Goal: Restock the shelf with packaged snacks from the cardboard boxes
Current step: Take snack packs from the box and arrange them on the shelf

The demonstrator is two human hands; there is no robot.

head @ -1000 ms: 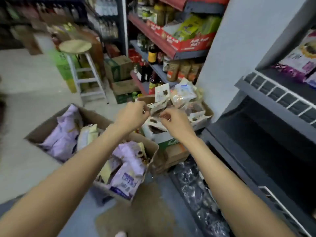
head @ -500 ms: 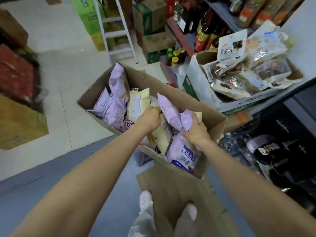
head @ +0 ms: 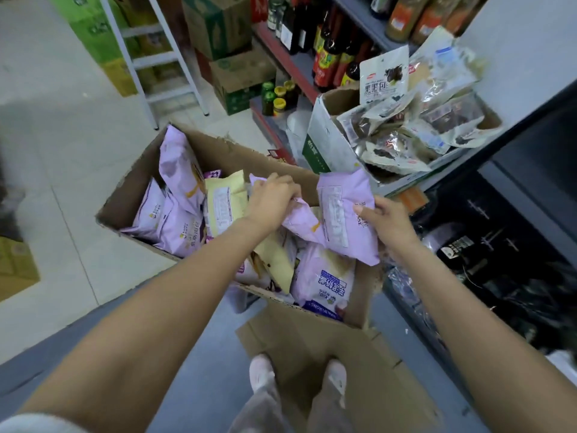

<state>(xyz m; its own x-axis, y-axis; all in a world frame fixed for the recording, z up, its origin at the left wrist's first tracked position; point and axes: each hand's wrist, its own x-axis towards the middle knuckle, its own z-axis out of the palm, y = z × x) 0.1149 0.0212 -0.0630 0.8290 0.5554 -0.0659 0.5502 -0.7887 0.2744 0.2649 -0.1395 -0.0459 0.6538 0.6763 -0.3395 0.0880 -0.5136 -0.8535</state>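
A brown cardboard box (head: 215, 151) on the floor holds several purple and cream snack packets. My right hand (head: 388, 223) grips one purple packet (head: 346, 214) by its right edge, lifted above the box. My left hand (head: 273, 198) grips another purple packet (head: 301, 218) that lies just under the lifted one. More purple packets (head: 175, 195) stand at the box's left end, a cream packet (head: 223, 201) beside them. A second box (head: 324, 139) with white and dark snack packets (head: 384, 76) stands behind, to the right.
A dark shelf unit (head: 512, 195) runs down the right side, its low level dim. Bottles (head: 331, 54) fill a red-edged shelf behind. A white step stool (head: 150, 60) and stacked green cartons (head: 237, 79) stand on the floor. My feet rest on flattened cardboard (head: 299, 339).
Both hands left the rear box of white packets and dropped into the near box. My right hand has since raised a purple packet out of it; my left hand took hold of another.
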